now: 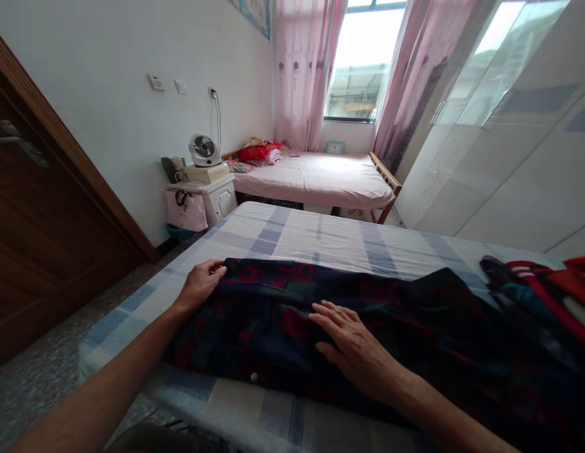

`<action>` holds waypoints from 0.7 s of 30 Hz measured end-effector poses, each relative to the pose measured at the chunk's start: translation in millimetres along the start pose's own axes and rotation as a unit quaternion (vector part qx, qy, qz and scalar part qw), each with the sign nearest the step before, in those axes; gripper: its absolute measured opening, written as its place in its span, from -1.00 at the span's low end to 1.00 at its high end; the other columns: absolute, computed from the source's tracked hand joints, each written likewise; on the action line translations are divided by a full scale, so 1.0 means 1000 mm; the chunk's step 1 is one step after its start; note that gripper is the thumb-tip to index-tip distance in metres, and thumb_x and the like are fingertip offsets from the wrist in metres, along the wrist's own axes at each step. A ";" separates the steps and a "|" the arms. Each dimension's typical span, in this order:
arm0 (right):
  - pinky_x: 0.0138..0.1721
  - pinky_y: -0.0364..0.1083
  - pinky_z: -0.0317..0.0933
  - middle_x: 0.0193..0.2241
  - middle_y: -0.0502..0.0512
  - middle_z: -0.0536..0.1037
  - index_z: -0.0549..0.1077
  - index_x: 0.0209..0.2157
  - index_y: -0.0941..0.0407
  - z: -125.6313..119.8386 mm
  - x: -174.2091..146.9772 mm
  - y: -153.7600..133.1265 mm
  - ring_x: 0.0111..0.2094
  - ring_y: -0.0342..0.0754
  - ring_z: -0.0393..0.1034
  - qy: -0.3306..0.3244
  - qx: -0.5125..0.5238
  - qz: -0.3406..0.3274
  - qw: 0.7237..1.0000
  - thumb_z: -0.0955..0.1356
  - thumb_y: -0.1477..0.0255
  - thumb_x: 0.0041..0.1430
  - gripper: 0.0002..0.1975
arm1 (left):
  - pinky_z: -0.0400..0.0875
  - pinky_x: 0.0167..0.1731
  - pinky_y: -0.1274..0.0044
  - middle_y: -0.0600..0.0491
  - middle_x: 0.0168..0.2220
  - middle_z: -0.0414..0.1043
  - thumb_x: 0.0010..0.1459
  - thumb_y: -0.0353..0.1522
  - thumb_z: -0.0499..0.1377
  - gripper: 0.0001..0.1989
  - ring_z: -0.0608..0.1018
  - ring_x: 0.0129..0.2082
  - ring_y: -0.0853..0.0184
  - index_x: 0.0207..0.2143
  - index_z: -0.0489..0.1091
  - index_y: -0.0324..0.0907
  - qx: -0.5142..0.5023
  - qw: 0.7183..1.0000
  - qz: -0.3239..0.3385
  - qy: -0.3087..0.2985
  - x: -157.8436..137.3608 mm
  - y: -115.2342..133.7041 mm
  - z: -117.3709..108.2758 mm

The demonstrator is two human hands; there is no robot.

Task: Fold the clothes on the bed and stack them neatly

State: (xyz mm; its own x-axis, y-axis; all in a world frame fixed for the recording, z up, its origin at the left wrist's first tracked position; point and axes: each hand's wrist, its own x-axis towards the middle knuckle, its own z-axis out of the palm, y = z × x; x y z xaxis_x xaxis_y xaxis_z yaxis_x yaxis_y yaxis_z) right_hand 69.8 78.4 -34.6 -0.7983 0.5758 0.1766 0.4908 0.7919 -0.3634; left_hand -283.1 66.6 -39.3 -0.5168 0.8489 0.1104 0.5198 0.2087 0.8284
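Observation:
A dark garment [273, 333] in navy, green and red lies spread lengthwise across the bed in the head view, with a small round button [253, 377] near its close edge. At its far left corner, my left hand [202, 281] has its fingers closed on the cloth. My right hand [346, 343] rests palm down over the garment's middle, fingers stretched out and holding nothing. The cloth's right part is bunched up and in shadow. Beneath it is a bed [321, 233] with a white and blue checked sheet.
Several folded or heaped clothes [551, 289] lie at the bed's right. Beyond stands a second bed [316, 176] with a pink sheet under the window. A fan [204, 150] sits on a white cabinet [221, 200]. A wooden door [51, 220] is left, a glossy wardrobe [509, 157] right.

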 end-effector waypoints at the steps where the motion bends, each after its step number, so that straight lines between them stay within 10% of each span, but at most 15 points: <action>1: 0.17 0.12 0.04 0.17 0.11 0.28 0.30 0.10 0.03 -0.002 -0.003 0.001 0.22 0.04 0.07 0.012 -0.001 0.006 1.000 0.26 0.37 0.22 -0.60 | 0.38 -0.41 0.50 -0.04 -0.37 0.50 -0.13 -0.17 0.19 -0.50 0.50 -0.44 0.29 -0.16 0.47 -0.30 -0.006 1.000 -0.002 -0.013 0.002 0.002 0.001; 8: 0.14 0.14 0.08 0.13 0.12 0.33 0.34 0.07 0.05 -0.010 -0.016 0.014 0.19 0.07 0.11 0.050 -0.021 0.045 0.998 0.26 0.38 0.21 -0.63 | 0.41 -0.26 0.53 -0.06 -0.02 0.43 -0.06 -0.25 0.10 -0.34 0.53 -0.23 0.32 0.16 0.22 -0.16 0.000 0.999 0.047 0.009 0.015 0.015 0.007; 15: 0.12 0.09 0.12 0.09 0.11 0.38 0.36 0.04 0.04 -0.028 -0.044 0.014 0.15 0.02 0.19 0.096 -0.026 0.069 0.993 0.26 0.43 0.19 -0.64 | 0.10 0.13 0.23 -0.09 -0.04 0.43 -0.12 -0.30 0.12 -0.65 0.38 0.02 0.00 -0.24 0.51 -0.12 0.137 0.983 0.120 0.016 0.012 0.008 0.014; 21: 0.05 0.13 0.15 0.08 0.19 0.37 0.32 0.06 0.08 -0.073 -0.087 0.084 0.10 0.10 0.24 0.238 -0.171 0.254 0.922 0.20 0.34 0.22 -0.61 | 0.08 0.18 0.31 0.00 0.15 0.29 0.13 -0.11 0.01 -0.56 0.27 0.17 0.11 -0.01 0.42 -0.05 0.214 0.930 0.284 -0.097 -0.016 0.043 0.033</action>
State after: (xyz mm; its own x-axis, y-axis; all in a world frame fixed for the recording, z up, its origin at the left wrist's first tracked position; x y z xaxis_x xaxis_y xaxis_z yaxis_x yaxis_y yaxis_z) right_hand 205.7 109.9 -14.1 -0.2317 0.8497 0.4736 0.9056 0.3662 -0.2139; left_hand -229.8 78.5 -23.4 0.0342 0.9444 0.3269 0.9160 -0.1605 0.3678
